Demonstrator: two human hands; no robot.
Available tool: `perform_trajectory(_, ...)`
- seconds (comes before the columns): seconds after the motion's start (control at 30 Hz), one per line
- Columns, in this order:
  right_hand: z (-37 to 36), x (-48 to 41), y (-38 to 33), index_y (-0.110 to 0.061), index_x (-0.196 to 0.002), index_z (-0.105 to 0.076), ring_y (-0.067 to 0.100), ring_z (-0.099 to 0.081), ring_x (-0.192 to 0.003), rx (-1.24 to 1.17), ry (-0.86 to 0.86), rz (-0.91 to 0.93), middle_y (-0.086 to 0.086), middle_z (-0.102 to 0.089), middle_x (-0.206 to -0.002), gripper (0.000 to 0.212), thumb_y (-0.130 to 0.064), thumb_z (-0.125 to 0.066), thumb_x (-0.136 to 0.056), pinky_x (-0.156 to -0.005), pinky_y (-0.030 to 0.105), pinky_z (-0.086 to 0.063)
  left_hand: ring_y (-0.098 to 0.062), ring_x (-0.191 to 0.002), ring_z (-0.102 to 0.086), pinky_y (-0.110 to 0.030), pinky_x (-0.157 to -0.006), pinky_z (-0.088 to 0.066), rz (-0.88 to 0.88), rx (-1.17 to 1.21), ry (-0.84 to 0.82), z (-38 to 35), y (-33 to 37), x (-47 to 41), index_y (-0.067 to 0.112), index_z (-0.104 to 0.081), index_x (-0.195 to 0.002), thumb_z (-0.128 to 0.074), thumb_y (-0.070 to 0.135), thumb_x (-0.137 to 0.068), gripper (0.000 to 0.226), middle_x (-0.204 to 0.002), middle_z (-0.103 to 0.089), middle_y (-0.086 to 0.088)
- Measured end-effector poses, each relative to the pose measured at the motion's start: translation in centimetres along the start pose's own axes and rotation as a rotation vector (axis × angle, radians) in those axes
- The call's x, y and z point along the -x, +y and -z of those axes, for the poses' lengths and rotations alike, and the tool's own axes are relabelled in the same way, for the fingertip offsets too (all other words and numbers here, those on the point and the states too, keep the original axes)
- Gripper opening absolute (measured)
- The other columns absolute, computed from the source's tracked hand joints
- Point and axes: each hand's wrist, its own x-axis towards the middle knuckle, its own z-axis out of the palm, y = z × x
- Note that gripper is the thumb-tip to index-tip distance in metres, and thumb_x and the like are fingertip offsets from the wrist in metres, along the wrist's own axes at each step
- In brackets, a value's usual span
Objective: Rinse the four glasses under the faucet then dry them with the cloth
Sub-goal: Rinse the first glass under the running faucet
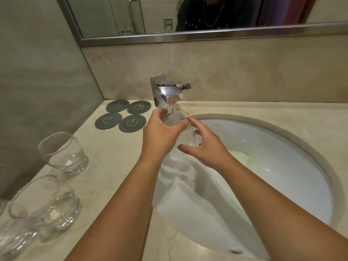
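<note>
**Wet glass under the stream: hold it low and firm**

Your left hand (162,132) is wrapped round the clear, round-bellied glass tumbler (176,122), thumb on one side and fingers on the other. It holds the tumbler right beneath the spout of the square chrome faucet (169,95). Water runs over it and down into the white oval sink basin (282,166). Your right hand (205,146) is spread and loose beside it, index tip at the tumbler's wall, gripping nothing.

Expect the tumbler to be rigid, thick-based and weighty, and slick while wet. It will likely chip if knocked against the spout or the basin. Take it round the widest part of the belly, not by the thin rim.

The count:
- One tumbler is in your hand.
- Two matching tumblers stand upright on the beige stone counter (113,157) at your left, the farther tumbler (63,153) and the nearer tumbler (45,202).
- More clear glass in the bottom-left corner (13,240) is cut off by the frame. It is probably the fourth, though that cannot be told.
- Four dark grey round coasters (132,123) lie in a square beside the faucet.
- No cloth can be picked out with certainty.
</note>
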Motion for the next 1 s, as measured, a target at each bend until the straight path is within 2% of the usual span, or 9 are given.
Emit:
perform_trajectory(0.07,0.0,-0.4,0.2,-0.038,-0.162,-0.035,0.008,-0.042,-0.147,0.026,0.003,0.012,-0.013,-0.043,-0.163,0.098,-0.035,-0.09,-0.082,-0.115,0.029,-0.04,0.001,-0.105,-0.062,-0.003,-0.069,-0.041,-0.001,-0.01,0.021,-0.1,-0.2,0.1,0.029,-0.058,-0.132,-0.09,0.044,-0.083,0.06,-0.115,-0.063,0.02)
perform_trajectory(0.17,0.0,-1.0,0.5,-0.036,-0.162,-0.034,0.009,-0.043,-0.147,0.051,-0.005,0.02,-0.011,-0.043,-0.163,0.1,-0.037,-0.091,-0.08,-0.113,0.025,-0.037,0.012,-0.1,-0.058,0.002,-0.07,-0.041,-0.026,-0.005,0.042,-0.2,-0.5,0.1,0.029,-0.058,-0.131,-0.09,0.046,-0.082,0.06,-0.112,-0.061,0.023)
perform_trajectory(0.23,-0.2,-1.3,0.8,-0.034,-0.162,-0.036,0.009,-0.044,-0.146,0.031,-0.006,0.02,-0.011,-0.046,-0.162,0.1,-0.037,-0.092,-0.079,-0.115,0.028,-0.039,0.007,-0.105,-0.059,-0.003,-0.077,-0.044,-0.04,-0.002,0.043,-0.1,-0.5,0.1,0.03,-0.058,-0.133,-0.089,0.047,-0.082,0.062,-0.117,-0.061,0.022)
perform_trajectory(0.33,-0.2,-1.6,1.0,-0.032,-0.16,-0.04,0.008,-0.048,-0.142,0.028,-0.015,0.034,-0.012,-0.051,-0.157,0.097,-0.038,-0.092,-0.079,-0.114,0.027,-0.041,0.001,-0.113,-0.062,-0.022,-0.092,-0.052,-0.05,0.003,0.052,0.0,-0.9,0.0,0.03,-0.058,-0.137,-0.09,0.05,-0.082,0.067,-0.123,-0.063,0.016)
perform_trajectory(0.43,-0.3,-1.5,1.2,-0.033,-0.159,-0.041,0.008,-0.05,-0.138,0.027,-0.04,0.049,-0.011,-0.053,-0.155,0.094,-0.038,-0.092,-0.08,-0.111,0.027,-0.042,0.006,-0.109,-0.062,-0.02,-0.087,-0.05,-0.061,-0.014,0.04,0.0,-1.2,0.1,0.03,-0.057,-0.139,-0.089,0.052,-0.082,0.069,-0.124,-0.064,0.015)
perform_trajectory(0.53,-0.5,-1.4,1.2,-0.033,-0.158,-0.043,0.006,-0.054,-0.129,0.017,-0.037,0.054,-0.012,-0.057,-0.146,0.091,-0.036,-0.092,-0.08,-0.104,0.025,-0.044,-0.003,-0.112,-0.067,-0.023,-0.088,-0.053,-0.082,-0.015,0.045,0.0,-1.2,0.1,0.029,-0.057,-0.139,-0.088,0.053,-0.083,0.068,-0.124,-0.068,0.011)
perform_trajectory(0.8,-1.0,-1.6,0.7,-0.026,-0.141,-0.059,0.009,-0.064,-0.11,-0.051,0.028,0.027,-0.01,-0.065,-0.122,0.073,-0.042,-0.092,-0.078,-0.098,0.035,-0.055,-0.001,-0.113,-0.065,-0.023,-0.087,-0.05,-0.085,0.026,-0.002,0.0,-1.0,-0.1,0.027,-0.056,-0.142,-0.081,0.053,-0.09,0.063,-0.123,-0.068,0.013)
perform_trajectory(0.93,-1.1,-1.7,0.4,-0.026,-0.142,-0.061,0.012,-0.065,-0.106,-0.117,0.045,0.006,-0.009,-0.068,-0.119,0.071,-0.044,-0.09,-0.08,-0.098,0.036,-0.056,-0.011,-0.12,-0.066,-0.033,-0.101,-0.054,-0.012,0.134,-0.019,0.0,-1.4,-0.7,0.029,-0.056,-0.139,-0.078,0.055,-0.088,0.061,-0.129,-0.068,0.007)
perform_trajectory(1.0,-1.2,-1.7,0.3,-0.025,-0.146,-0.06,0.011,-0.067,-0.11,-0.188,0.057,0.001,-0.008,-0.071,-0.125,0.075,-0.044,-0.091,-0.08,-0.103,0.037,-0.056,-0.009,-0.112,-0.069,-0.037,-0.103,-0.057,0.034,0.205,-0.011,0.2,-1.5,-1.0,0.027,-0.056,-0.139,-0.079,0.05,-0.091,0.058,-0.126,-0.069,0.006)
